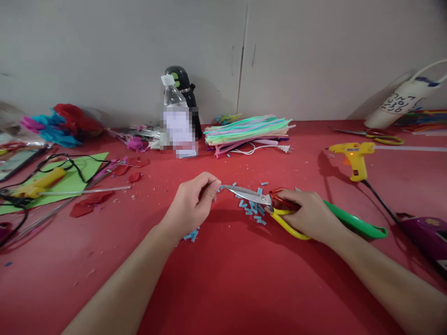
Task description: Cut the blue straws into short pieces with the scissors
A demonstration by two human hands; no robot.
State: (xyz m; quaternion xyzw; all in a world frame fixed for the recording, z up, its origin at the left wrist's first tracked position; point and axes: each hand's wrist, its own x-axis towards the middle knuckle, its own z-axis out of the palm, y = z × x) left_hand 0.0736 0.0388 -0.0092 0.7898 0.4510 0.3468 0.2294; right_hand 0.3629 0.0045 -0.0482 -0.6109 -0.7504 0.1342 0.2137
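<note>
My left hand (196, 200) is closed in a pinch, thumb against the fingers. A bit of light blue shows at its fingertips, mostly hidden. In my right hand (310, 214) are scissors (249, 194) with red and yellow handles, their blades pointing left and looking nearly closed. The blade tips reach almost to my left fingertips. Short light-blue cut pieces (256, 209) lie scattered below the blades. More blue pieces (191, 235) lie beside my left wrist. A green-handled tool (356, 222) rests on the table, partly behind my right hand and forearm.
Behind stand a clear bottle (174, 97), a black flask (191, 102) and a bundle of pastel pipe cleaners (247, 130). A yellow glue gun (356, 156) with a cord lies right, another glue gun (45, 181) left on green paper (87, 170). A white bottle (394, 104) leans on the wall.
</note>
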